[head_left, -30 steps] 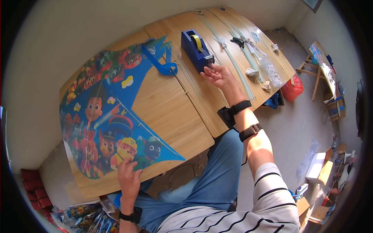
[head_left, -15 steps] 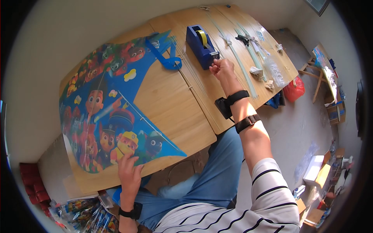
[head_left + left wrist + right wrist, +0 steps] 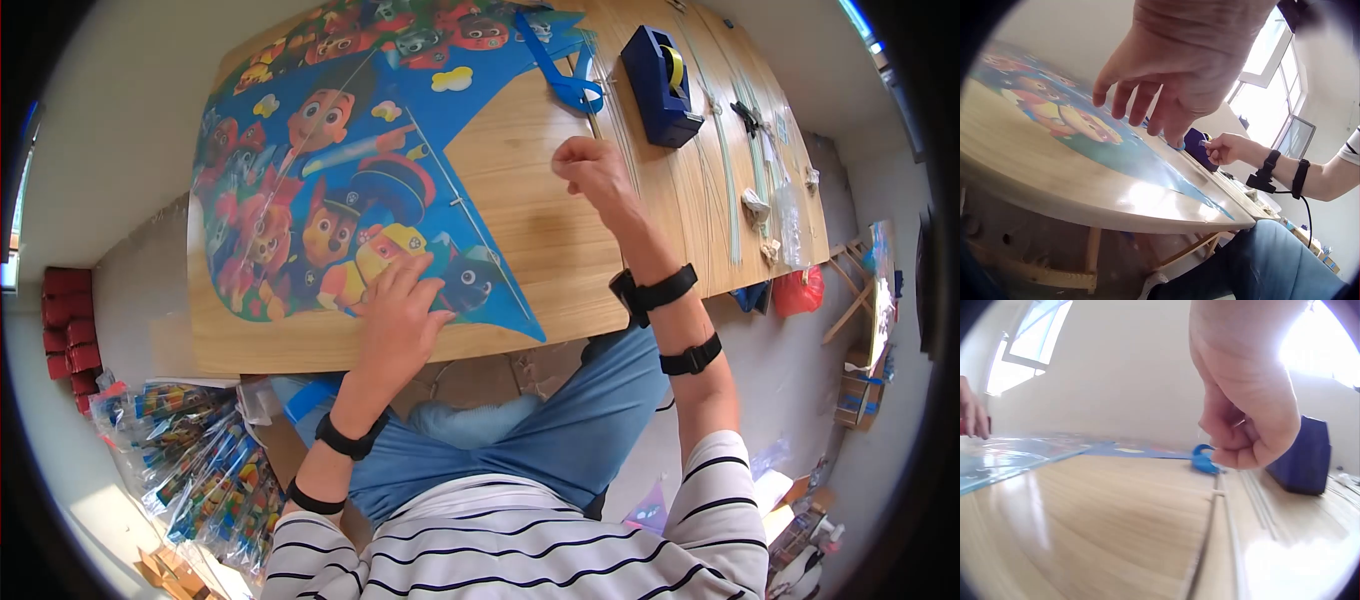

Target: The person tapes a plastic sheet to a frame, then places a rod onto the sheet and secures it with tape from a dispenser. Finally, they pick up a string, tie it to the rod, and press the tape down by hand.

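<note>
A blue printed sheet with cartoon characters (image 3: 330,210) lies on the table, a thin white rod running along its right part. My left hand (image 3: 395,320) is over its lower edge by the yellow-capped dog, fingers loosely extended; contact is unclear. Above the bare wood between sheet and tape dispenser (image 3: 660,90), my right hand (image 3: 600,175) has curled fingers and thumb together. In the left wrist view a small clear piece, like tape (image 3: 1202,143), shows at the right hand's (image 3: 1229,149) fingertips. The right wrist view mostly hides what it pinches.
A blue ribbon loop (image 3: 580,92) lies near the sheet's upper right. Thin rods (image 3: 722,150), a black-handled tool (image 3: 745,118) and crumpled bits (image 3: 755,205) are on the table's right side. Packaged colourful items (image 3: 205,460) lie lower left, a red bag (image 3: 798,292) beyond the right edge.
My right hand has left the dispenser's front and moved left toward the sheet, fingers now curled together. The head view has shifted, showing the sheet larger; my left hand stays by its lower edge.
</note>
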Motion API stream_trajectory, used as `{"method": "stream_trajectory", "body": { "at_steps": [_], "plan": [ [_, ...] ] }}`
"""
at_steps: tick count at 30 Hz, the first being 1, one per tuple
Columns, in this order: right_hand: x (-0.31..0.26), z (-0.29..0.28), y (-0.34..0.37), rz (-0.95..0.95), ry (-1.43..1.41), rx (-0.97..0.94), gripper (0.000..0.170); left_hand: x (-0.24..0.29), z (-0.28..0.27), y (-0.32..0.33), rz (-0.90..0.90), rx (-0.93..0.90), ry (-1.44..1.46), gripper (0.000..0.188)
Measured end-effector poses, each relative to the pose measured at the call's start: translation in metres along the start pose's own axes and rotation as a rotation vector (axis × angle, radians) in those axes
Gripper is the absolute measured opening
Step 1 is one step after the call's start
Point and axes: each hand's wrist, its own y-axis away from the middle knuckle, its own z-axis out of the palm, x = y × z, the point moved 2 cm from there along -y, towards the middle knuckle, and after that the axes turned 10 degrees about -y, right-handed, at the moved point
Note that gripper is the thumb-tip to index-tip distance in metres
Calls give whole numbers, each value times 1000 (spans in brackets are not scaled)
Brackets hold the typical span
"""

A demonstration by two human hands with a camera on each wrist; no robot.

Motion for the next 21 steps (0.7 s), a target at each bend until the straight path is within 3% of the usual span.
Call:
{"method": "stream_trajectory", "body": {
  "at_steps": [3,7,21],
  "plan": [
    [0,67,1,-81,215,-195,8,3,3,-17,20,-17,-30,37],
    [10,108,-8,-70,468,-249,14,-1,14,-31,27,2,-48,37],
    [15,120,-12,16,702,-210,16,-1,39,-53,52,55,-42,43]
  ]
}}
